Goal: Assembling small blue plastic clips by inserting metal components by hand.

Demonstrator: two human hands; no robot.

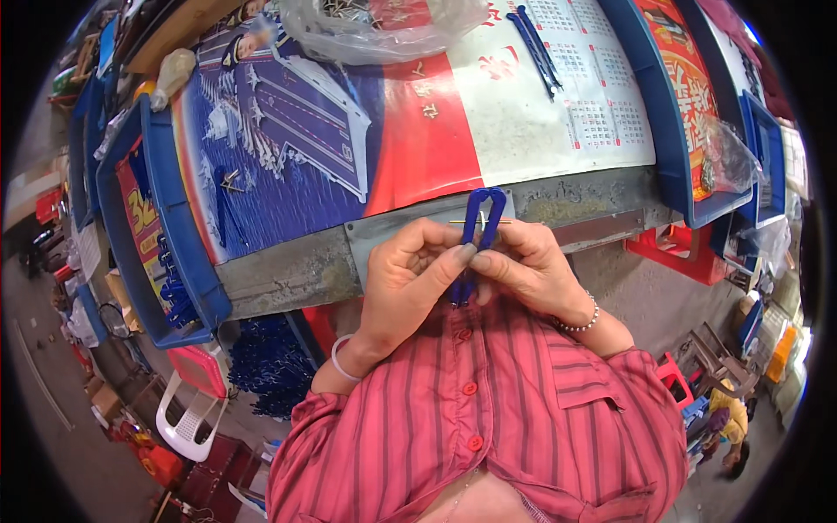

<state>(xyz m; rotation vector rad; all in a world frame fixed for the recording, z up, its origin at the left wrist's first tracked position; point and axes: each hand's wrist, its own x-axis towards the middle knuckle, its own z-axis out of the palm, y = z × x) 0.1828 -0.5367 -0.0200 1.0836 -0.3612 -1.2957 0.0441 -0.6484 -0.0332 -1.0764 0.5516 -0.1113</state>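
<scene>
Just past the table's front edge, a narrow blue piece with a rounded loop at its top (499, 204) stands upright between my two hands. A thin brass-coloured pin (458, 221) crosses it below the loop. My left hand (408, 272) pinches the piece from the left, thumb on its lower part. My right hand (534, 268) closes on it from the other side, thumb tip close to the left one. The lower end is partly hidden behind my thumbs. Similar long blue pieces (534, 50) lie on the table's far right, and another blue piece (225, 209) with small metal bits lies at the left.
A clear plastic bag of small metal parts (349, 35) sits at the far middle. Blue trays flank the table: the left tray (209, 296) holds blue pieces, the right tray (676, 174) a plastic bag. Below left is a heap of blue pieces (270, 366), near a chair (187, 418).
</scene>
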